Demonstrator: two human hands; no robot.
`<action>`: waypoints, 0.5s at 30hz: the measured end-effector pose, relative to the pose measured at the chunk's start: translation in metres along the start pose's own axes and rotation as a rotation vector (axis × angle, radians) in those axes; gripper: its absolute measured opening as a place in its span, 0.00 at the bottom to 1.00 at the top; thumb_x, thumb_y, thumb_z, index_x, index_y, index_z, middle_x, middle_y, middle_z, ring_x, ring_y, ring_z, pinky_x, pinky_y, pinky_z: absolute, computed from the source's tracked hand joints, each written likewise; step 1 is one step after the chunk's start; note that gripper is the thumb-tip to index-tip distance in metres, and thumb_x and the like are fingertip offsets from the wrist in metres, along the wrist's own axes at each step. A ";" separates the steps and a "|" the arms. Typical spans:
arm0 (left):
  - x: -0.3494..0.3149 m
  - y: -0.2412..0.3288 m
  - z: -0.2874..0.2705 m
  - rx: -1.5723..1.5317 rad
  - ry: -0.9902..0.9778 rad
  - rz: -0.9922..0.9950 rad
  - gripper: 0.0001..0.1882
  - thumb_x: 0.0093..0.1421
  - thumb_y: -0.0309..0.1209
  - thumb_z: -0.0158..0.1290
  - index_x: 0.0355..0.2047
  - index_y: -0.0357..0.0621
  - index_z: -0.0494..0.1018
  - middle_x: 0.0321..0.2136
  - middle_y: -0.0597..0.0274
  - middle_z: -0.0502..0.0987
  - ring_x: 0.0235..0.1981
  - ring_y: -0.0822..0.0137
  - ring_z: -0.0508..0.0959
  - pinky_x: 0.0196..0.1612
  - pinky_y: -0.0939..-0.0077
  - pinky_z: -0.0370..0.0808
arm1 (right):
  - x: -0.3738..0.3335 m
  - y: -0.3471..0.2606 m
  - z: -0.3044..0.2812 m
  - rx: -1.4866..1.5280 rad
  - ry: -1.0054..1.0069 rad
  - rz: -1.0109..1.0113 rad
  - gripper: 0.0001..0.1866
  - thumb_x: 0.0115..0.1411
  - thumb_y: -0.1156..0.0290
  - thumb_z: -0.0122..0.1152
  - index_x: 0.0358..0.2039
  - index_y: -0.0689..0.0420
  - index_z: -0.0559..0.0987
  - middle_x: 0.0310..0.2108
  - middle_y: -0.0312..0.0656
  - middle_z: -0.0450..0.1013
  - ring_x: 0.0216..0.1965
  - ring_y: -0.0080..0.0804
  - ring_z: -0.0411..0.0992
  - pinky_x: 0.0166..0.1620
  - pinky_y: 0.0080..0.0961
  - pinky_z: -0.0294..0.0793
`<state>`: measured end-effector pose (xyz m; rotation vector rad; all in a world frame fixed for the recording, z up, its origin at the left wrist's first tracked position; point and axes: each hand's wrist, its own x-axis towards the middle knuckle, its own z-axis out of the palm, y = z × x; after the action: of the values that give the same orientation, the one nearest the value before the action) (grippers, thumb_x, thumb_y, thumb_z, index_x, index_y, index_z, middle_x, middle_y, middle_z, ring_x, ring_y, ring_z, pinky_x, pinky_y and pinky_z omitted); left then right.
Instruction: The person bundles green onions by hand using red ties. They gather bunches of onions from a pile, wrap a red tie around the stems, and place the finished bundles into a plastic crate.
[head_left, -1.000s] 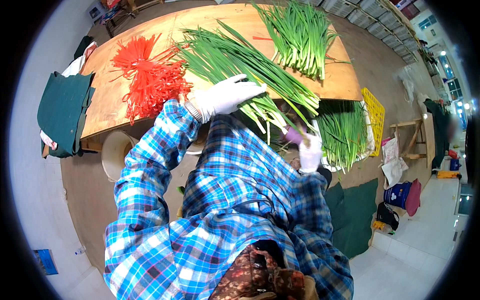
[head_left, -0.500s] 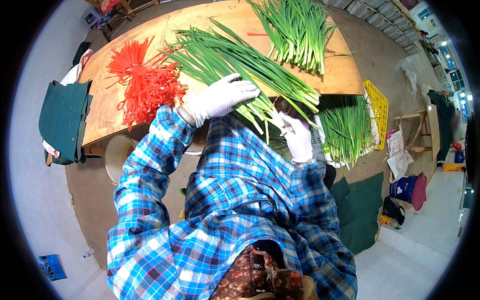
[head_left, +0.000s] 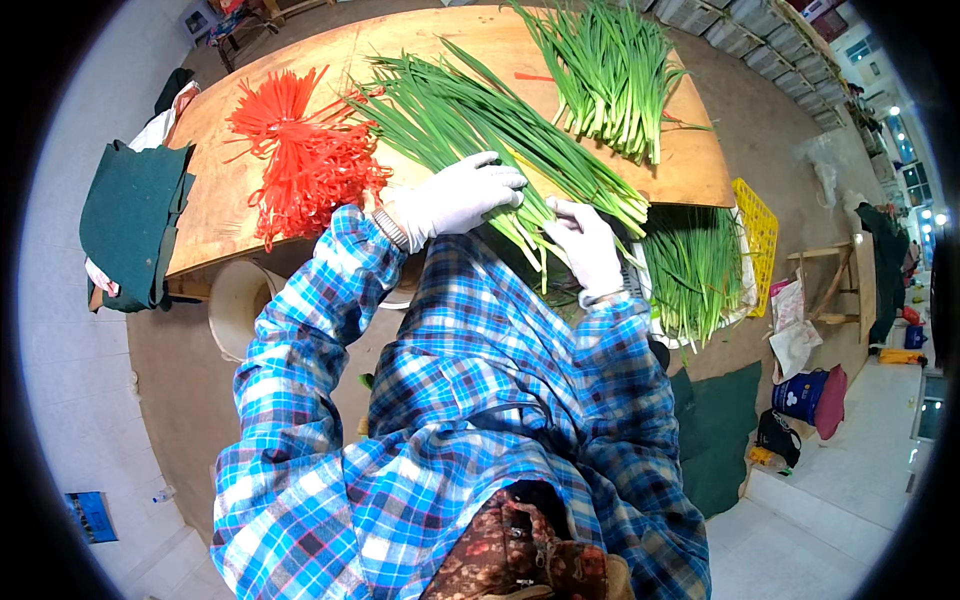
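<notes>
- Clasping a sheaf of green stalks under the gloved left hand, curled over from above at the near edge of the table
- Touching pale stalk ends with the gloved right hand, just off that edge; cannot tell whether pinching any
- Slanting from mid-table toward the near right corner, with pale ends overhanging
- Leftward, heaped red ties reaching the near edge
- Along the right edge, a second bunch
- Past the near right corner, more greens beside a yellow crate

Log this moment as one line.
left hand: on green stalks; right hand: at pale stalk ends; red strips: on table, at left
</notes>
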<state>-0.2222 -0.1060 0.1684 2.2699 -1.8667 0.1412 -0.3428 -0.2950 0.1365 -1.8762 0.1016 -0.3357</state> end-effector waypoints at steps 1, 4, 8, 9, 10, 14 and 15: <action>0.001 0.000 0.000 -0.011 0.006 0.012 0.22 0.42 0.22 0.53 0.41 0.46 0.69 0.50 0.59 0.67 0.54 0.60 0.65 0.59 0.59 0.55 | 0.003 0.001 0.002 -0.086 0.091 -0.111 0.10 0.50 0.76 0.61 0.35 0.62 0.76 0.30 0.40 0.73 0.31 0.25 0.71 0.37 0.18 0.70; 0.001 0.001 -0.003 -0.035 0.013 0.030 0.21 0.42 0.22 0.53 0.40 0.46 0.69 0.50 0.58 0.67 0.53 0.59 0.65 0.59 0.59 0.55 | 0.002 -0.008 -0.002 0.070 0.236 -0.127 0.06 0.52 0.77 0.59 0.31 0.64 0.75 0.29 0.40 0.74 0.30 0.24 0.72 0.35 0.17 0.70; -0.003 0.005 -0.008 -0.049 -0.024 -0.015 0.21 0.41 0.21 0.53 0.39 0.46 0.69 0.51 0.58 0.66 0.55 0.60 0.63 0.60 0.58 0.54 | -0.022 -0.042 -0.025 0.445 0.297 -0.053 0.04 0.54 0.82 0.54 0.31 0.69 0.74 0.29 0.47 0.74 0.28 0.27 0.72 0.36 0.21 0.72; -0.002 0.005 -0.007 -0.051 -0.020 -0.007 0.21 0.41 0.21 0.53 0.39 0.46 0.69 0.51 0.58 0.66 0.55 0.60 0.63 0.60 0.57 0.54 | -0.027 -0.040 -0.029 0.477 0.314 -0.036 0.05 0.55 0.81 0.54 0.31 0.69 0.74 0.28 0.47 0.74 0.28 0.27 0.72 0.35 0.21 0.72; -0.003 0.004 -0.007 -0.053 -0.016 0.001 0.21 0.40 0.21 0.53 0.39 0.46 0.69 0.51 0.58 0.65 0.56 0.60 0.62 0.60 0.57 0.53 | -0.027 -0.035 -0.030 0.493 0.327 0.008 0.05 0.55 0.80 0.54 0.31 0.69 0.74 0.28 0.46 0.74 0.28 0.27 0.72 0.34 0.20 0.72; 0.000 0.003 -0.005 -0.045 -0.021 0.016 0.20 0.40 0.20 0.53 0.37 0.46 0.71 0.51 0.58 0.65 0.56 0.61 0.61 0.59 0.56 0.53 | -0.009 -0.030 -0.024 0.513 0.330 0.145 0.06 0.54 0.78 0.55 0.31 0.68 0.74 0.26 0.44 0.73 0.25 0.25 0.71 0.31 0.18 0.71; 0.000 0.003 -0.006 -0.035 -0.033 0.010 0.20 0.39 0.20 0.53 0.37 0.46 0.71 0.51 0.58 0.65 0.56 0.61 0.61 0.60 0.56 0.53 | -0.002 -0.033 -0.020 0.577 0.319 0.137 0.05 0.54 0.77 0.56 0.30 0.67 0.74 0.25 0.44 0.73 0.24 0.24 0.70 0.30 0.18 0.70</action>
<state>-0.2249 -0.1054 0.1748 2.2534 -1.8819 0.0722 -0.3536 -0.3021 0.1734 -1.2293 0.3135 -0.5074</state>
